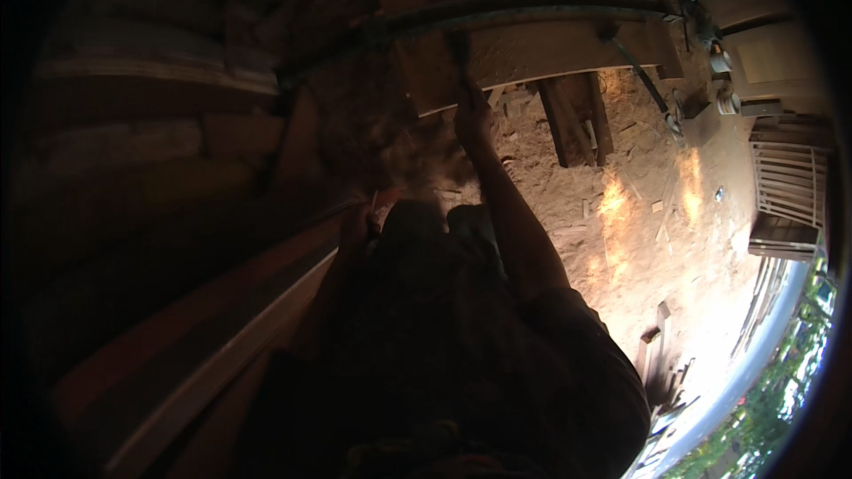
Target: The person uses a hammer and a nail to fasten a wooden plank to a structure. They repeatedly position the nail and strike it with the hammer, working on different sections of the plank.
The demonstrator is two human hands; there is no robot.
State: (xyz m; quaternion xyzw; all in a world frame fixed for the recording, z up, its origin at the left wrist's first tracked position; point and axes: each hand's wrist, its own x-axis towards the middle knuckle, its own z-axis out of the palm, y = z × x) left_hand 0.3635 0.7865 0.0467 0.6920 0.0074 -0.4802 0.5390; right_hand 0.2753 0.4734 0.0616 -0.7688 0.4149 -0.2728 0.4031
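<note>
My right hand (476,122) reaches forward to the near edge of a wooden workbench (541,46). Its fingers are closed round a dark tool (459,46) with a blunt, wider end over the bench; shadow hides its exact kind. Lower and to the left, my left hand (357,223) is in deep shade beside long boards (240,350). Its fingers look closed, and a thin pale strip sticks up by them; what they hold is too dark to make out. A hammer-like tool (641,71) lies across the bench edge, right of my right hand.
A long dark bar (532,4) crosses the bench. Dark planks (572,120) stand under its edge, above dusty ground (550,186) with scraps. Stacked timber (151,137) fills the left. White cups (723,80) and a slatted wooden frame (788,179) are on the right.
</note>
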